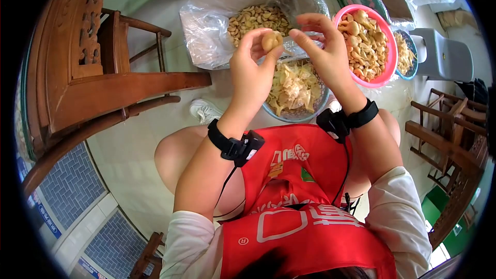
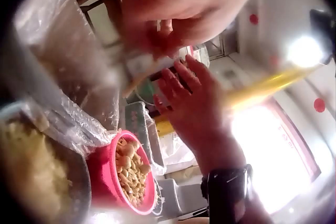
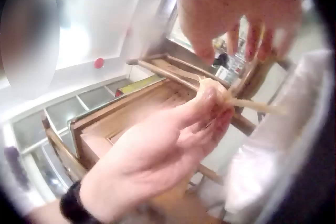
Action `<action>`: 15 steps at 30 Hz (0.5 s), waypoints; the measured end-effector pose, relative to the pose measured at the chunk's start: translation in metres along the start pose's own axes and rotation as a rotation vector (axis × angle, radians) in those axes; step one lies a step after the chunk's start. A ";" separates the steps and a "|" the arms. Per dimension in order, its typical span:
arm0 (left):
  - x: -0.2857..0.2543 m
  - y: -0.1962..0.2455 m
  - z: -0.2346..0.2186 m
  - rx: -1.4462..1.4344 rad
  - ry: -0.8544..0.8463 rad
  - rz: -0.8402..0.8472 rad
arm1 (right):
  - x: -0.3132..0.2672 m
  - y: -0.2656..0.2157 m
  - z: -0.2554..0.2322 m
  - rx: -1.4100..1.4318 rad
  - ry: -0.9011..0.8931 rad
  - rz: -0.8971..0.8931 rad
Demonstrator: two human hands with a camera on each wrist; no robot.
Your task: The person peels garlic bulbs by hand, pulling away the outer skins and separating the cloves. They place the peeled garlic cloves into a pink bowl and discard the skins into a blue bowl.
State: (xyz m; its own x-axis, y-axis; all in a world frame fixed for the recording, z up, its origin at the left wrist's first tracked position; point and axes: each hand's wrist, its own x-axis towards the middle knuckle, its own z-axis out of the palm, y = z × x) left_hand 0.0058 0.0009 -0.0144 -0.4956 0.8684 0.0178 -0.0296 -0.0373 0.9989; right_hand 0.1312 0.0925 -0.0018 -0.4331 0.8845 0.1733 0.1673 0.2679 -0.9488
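Tan piece (image 1: pixel 271 42) partly hidden, pinched by fingers of left hand (image 1: pixel 253 70), right hand (image 1: pixel 329 49) open-fingered, strand (image 3: pixel 257 106) blurred

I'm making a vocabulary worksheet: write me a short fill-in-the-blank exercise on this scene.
1. The mushroom is pinched by the person's ____ hand.
2. The apron is ____ with white lettering.
3. The round tub heaped with mushrooms is ____.
4. The box is lined with clear ____.

Missing words: left; red; pink; plastic.

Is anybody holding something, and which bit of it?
Yes, the left hand pinches a mushroom by its rounded cap, and its thin stem sticks out. The right hand looks empty.
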 end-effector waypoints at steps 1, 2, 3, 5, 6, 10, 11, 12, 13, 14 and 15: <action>-0.001 0.003 0.001 0.052 -0.013 0.006 | 0.001 -0.003 -0.002 0.000 0.000 0.000; -0.002 0.005 0.001 0.105 -0.026 0.011 | 0.001 -0.008 -0.004 -0.027 -0.144 -0.013; -0.002 0.004 0.001 0.106 -0.027 0.011 | 0.001 -0.010 -0.005 -0.055 -0.288 -0.026; -0.003 0.001 0.003 0.121 -0.033 0.026 | -0.003 -0.002 -0.001 0.045 -0.227 -0.018; -0.003 0.002 0.003 0.121 -0.034 0.026 | -0.002 0.001 -0.002 0.121 -0.239 0.043; -0.005 0.006 0.004 0.009 -0.060 -0.026 | -0.005 -0.005 -0.001 0.074 -0.198 0.067; -0.006 0.005 0.005 -0.075 -0.069 -0.056 | -0.006 -0.007 0.001 0.075 -0.197 0.068; -0.006 0.005 0.005 -0.074 -0.071 -0.058 | -0.008 -0.008 0.003 0.107 -0.154 0.095; -0.005 0.005 0.006 -0.152 -0.078 -0.098 | -0.008 -0.008 0.003 0.139 -0.111 0.123; -0.005 0.004 0.007 -0.231 -0.084 -0.138 | -0.008 -0.006 0.003 0.139 -0.109 0.124; -0.005 0.005 0.007 -0.232 -0.085 -0.139 | -0.007 -0.002 0.002 0.231 -0.110 0.177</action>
State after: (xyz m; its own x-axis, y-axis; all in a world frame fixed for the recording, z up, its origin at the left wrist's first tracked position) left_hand 0.0139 0.0000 -0.0093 -0.3987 0.9111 -0.1051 -0.2945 -0.0187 0.9555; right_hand 0.1318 0.0849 -0.0015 -0.5103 0.8598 -0.0175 0.0485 0.0084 -0.9988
